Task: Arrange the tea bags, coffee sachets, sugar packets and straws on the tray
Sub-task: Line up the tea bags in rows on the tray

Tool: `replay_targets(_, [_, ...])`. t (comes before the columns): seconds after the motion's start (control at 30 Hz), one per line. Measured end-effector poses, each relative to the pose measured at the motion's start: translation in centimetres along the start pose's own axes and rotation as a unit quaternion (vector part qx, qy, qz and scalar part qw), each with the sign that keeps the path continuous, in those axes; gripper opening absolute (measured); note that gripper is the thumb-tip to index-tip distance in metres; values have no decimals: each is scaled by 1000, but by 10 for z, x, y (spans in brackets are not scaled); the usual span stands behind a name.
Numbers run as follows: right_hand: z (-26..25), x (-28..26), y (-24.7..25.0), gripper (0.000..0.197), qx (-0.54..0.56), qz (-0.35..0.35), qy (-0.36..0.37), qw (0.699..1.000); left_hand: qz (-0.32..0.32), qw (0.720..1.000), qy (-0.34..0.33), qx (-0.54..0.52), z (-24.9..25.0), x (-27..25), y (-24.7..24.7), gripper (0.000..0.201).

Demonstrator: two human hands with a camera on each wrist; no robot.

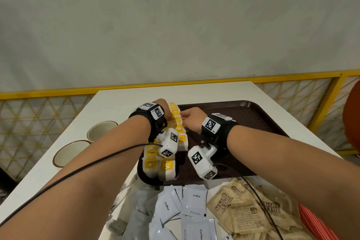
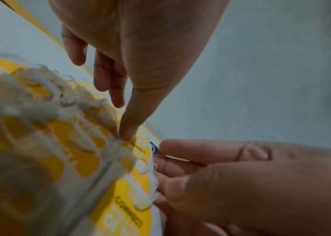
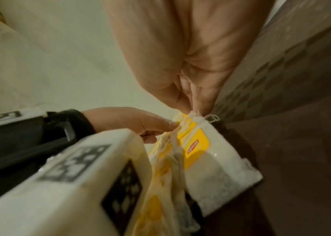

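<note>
A row of yellow-and-white tea bags (image 1: 176,121) stands on edge along the left side of the dark brown tray (image 1: 243,122). More tea bags (image 1: 167,167) lie at the tray's near left corner. My left hand (image 1: 168,118) is at the row's left side. In the left wrist view its thumb (image 2: 129,127) presses straight down on the tea bags (image 2: 69,143), with the fingers straight beyond them. My right hand (image 1: 190,116) is at the row's right side. It pinches the top edge of the tea bags (image 3: 201,151) between thumb and fingertips (image 3: 195,105).
White coffee sachets (image 1: 194,202) and brown sugar packets (image 1: 245,214) lie in heaps in front of the tray. Something red and ribbed (image 1: 315,224) shows at the bottom right. Two brown-rimmed cups (image 1: 101,130) (image 1: 70,153) stand on the white table, left of the tray. A yellow railing runs behind.
</note>
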State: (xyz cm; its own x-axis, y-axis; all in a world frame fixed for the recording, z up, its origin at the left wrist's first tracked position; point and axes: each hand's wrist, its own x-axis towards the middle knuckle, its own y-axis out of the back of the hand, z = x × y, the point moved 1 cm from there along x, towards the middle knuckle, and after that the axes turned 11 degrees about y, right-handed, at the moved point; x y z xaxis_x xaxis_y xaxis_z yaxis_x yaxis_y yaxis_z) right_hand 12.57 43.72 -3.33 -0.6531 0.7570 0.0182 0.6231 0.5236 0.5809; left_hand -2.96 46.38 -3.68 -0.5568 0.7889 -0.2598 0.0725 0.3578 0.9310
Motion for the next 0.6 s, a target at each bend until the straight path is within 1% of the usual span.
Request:
replay_targets(0.1, [-1,-4,2,55,-5,-2,13,1000,13,998,7,-59,-5,-16,6,33])
replay_targets(0.2, [-5,-8,5,56,5,-12,19,1000,25,989,5,-143,-13,-34,9,25])
replay_targets(0.3, [-8,-15,11,50,28,-3,15,999,43,965,14,-257,-27,-40,12,33])
replay_targets(0.33, [-8,-18,13,46,37,3,14,999,54,956,14,-287,-33,-43,14,32])
replay_targets(0.4, [-5,-25,15,42,52,9,11,999,70,939,11,-337,-46,-50,13,22])
replay_targets(0.43, [-3,-27,16,40,60,5,6,998,75,934,9,-349,-51,-54,11,17])
replay_targets(0.5, [-4,-34,15,31,81,-7,-1,997,76,934,11,-349,-60,-59,4,12])
replay_targets(0.57, [-5,-39,14,15,66,-16,-12,998,73,943,13,-326,-61,-65,-3,12])
replay_targets(0.6, [-5,-41,14,18,44,-26,-10,999,74,948,13,-308,-59,-69,-5,15])
